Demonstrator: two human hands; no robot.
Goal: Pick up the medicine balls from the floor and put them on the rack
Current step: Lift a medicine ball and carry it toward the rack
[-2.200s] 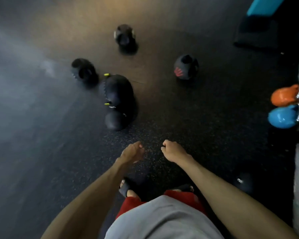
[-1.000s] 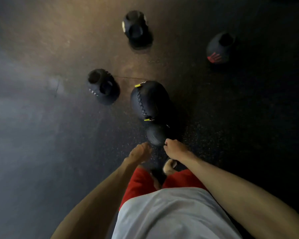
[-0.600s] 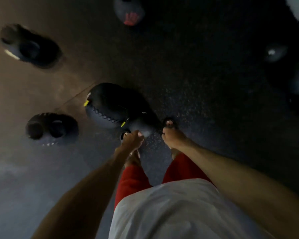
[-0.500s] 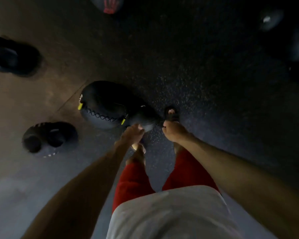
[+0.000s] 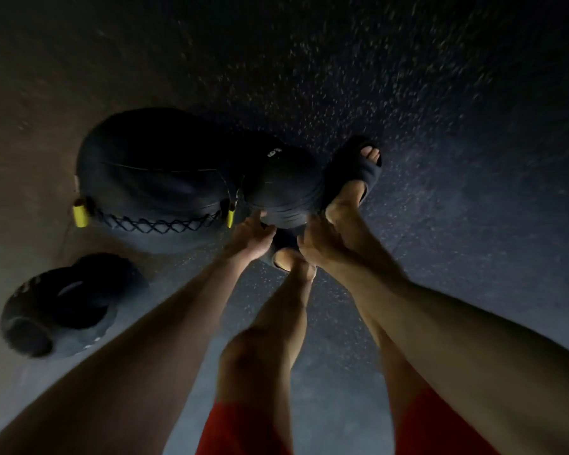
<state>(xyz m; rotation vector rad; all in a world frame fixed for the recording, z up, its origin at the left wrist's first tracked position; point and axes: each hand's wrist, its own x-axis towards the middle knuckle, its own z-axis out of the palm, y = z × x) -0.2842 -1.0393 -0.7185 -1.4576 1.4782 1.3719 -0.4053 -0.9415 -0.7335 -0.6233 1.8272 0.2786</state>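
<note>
— Where do we have our hands?
— Our left hand (image 5: pixel 251 236) and right hand (image 5: pixel 314 242) reach down to the small black medicine ball (image 5: pixel 283 185) on the speckled floor (image 5: pixel 440 93), fingers spread and touching its near side, one hand on each flank.
— Are we gripping it?
— We cannot tell; it sits on the floor, touching the large laced ball (image 5: pixel 151 178).
— And beside us?
— A handled ball (image 5: pixel 63 307) lies at the left, and our sandal (image 5: pixel 355 169) is against the small ball.
</note>
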